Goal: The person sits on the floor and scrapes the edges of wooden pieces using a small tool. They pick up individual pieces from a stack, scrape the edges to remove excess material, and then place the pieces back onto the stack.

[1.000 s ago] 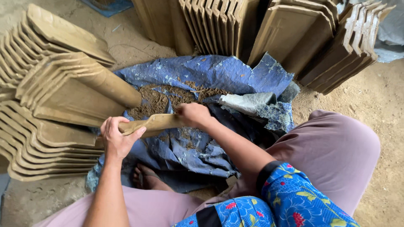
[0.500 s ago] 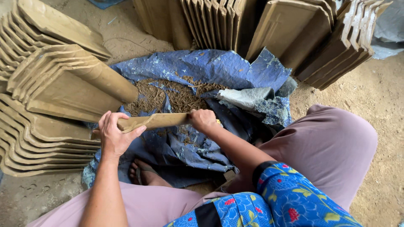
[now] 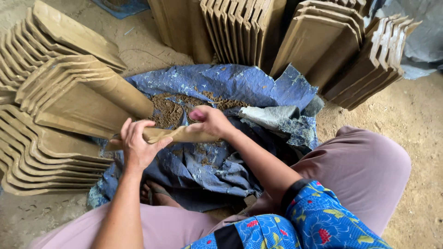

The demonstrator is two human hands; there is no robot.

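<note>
Left hand: my left hand (image 3: 138, 147) was wrapped around the near end of the clay tile (image 3: 173, 134), fingers curled over its top edge; a firm hold.
Right hand: my right hand (image 3: 210, 121) gripped the far end of the same tile, thumb side up; closed on it.
Tile: it lay level between my two hands, over the blue tarp (image 3: 240, 85), just above my lap.
What changed: against half a second before, both hands sat on the same ends of the tile; the tile had tipped only slightly and drifted a little towards me; I judged the trimming or smoothing of this piece to be under way, not finished.
Beyond the right hand: a heap of brown clay crumbs (image 3: 168, 110) on the tarp, close to my knuckles.
Left of the left hand: stacked tiles (image 3: 50, 120) lying flat, near but not touching.
Far side: upright tiles (image 3: 240, 32) leaning in rows; well apart from both hands.
Below the hands: a bare foot (image 3: 157, 196) under the tarp's edge.
</note>
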